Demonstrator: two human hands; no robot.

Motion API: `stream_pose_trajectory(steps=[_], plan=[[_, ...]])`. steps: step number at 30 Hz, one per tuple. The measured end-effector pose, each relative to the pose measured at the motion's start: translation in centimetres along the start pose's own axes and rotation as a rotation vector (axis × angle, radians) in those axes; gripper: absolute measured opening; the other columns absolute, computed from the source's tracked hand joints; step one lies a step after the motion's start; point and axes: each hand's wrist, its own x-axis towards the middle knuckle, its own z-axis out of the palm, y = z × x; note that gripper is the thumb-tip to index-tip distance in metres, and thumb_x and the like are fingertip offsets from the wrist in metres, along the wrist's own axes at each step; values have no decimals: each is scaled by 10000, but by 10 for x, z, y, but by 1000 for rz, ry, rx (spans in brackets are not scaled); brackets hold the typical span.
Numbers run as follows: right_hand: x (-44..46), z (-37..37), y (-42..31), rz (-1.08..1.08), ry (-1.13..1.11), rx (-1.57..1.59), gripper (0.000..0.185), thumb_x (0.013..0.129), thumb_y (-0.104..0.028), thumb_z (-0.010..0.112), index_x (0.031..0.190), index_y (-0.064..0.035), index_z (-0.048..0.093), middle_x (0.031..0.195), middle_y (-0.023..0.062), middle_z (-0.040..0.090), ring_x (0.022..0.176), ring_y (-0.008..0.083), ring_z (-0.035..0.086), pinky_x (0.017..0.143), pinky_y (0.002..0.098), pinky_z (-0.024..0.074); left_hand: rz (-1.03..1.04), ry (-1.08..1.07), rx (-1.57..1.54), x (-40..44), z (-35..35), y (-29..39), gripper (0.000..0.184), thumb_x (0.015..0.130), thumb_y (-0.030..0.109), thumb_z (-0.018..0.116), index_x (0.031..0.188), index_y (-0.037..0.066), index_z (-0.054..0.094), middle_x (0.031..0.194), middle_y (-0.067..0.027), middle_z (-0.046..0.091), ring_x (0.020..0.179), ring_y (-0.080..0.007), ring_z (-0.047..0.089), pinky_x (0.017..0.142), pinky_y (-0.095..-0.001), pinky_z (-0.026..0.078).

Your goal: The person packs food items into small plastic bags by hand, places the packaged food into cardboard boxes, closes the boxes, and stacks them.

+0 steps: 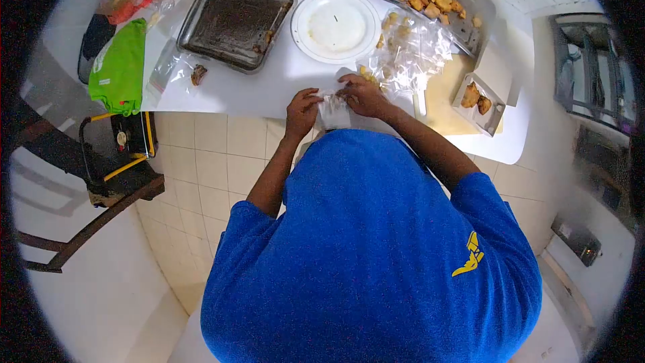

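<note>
Head view: the left hand [304,111] and right hand [365,97] pinch a plastic bag [334,114] at the near edge of the table [232,97], where uneven tugging could tear its thin film.

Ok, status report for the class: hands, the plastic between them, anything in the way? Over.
Left hand and right hand pinching small plastic bag, by table edge. Contents, if any, unclear. Crumpled clear plastic beside right hand; white plate ahead.
</note>
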Motion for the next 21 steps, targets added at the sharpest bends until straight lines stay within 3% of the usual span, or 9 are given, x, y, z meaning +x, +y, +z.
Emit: stream_pose_trajectory(steps=[1, 4, 7, 10, 13, 20, 21], plan=[[1, -1, -3, 2, 72, -9, 145, 744, -118, 645, 866, -43, 670, 1034, 158, 578, 907, 275, 591, 786, 334, 488, -15, 39, -66, -2, 2, 4, 135, 758, 6, 607, 883, 22, 655, 1001, -107, 604, 888, -211, 611, 740, -305, 508], [0, 11, -10, 297, 73, 111, 303, 709, -179, 716, 974, -53, 640, 980, 163, 594, 831, 260, 613, 727, 325, 507, -224, 52, 23, -2, 10, 4, 185, 762, 46, 641, 941, 5, 618, 1046, -125, 580, 892, -215, 604, 720, -306, 512], [-3, 20, -16, 586, 116, 241, 477, 680, -194, 755, 1102, -63, 575, 896, 138, 619, 765, 238, 625, 680, 323, 516, -558, 96, -112, 1, 18, 19, 298, 730, 105, 701, 993, 27, 584, 1009, -135, 565, 907, -231, 587, 691, -304, 512], [-1, 18, -16, 652, 53, 202, 615, 644, -205, 780, 1181, -70, 512, 828, 110, 634, 725, 219, 632, 683, 316, 514, -354, 185, 87, 0, 27, 14, 440, 674, 170, 762, 1038, 40, 552, 931, -137, 555, 894, -232, 570, 685, -318, 497], [-1, 20, -16, 621, 67, 247, 605, 635, -209, 785, 1164, -64, 531, 805, 104, 638, 716, 209, 633, 676, 321, 512, -320, 60, 223, 3, 26, 19, 491, 617, 223, 807, 1009, 35, 579, 976, -141, 585, 858, -282, 587, 782, -371, 479], [0, 20, -17, 581, -78, 218, 549, 639, -154, 757, 1144, -76, 557, 804, 114, 645, 707, 199, 617, 634, 305, 483, -127, -185, 251, 7, 26, 0, 458, 581, 200, 801, 961, 46, 596, 912, -137, 557, 828, -298, 552, 697, -377, 461], [0, 18, -16, 495, -108, 237, 509, 645, -141, 743, 1119, -79, 567, 802, 110, 637, 707, 207, 615, 632, 310, 483, -129, -232, 258, 8, 23, 0, 430, 591, 179, 788, 956, 55, 598, 922, -132, 557, 828, -295, 551, 702, -380, 459]])
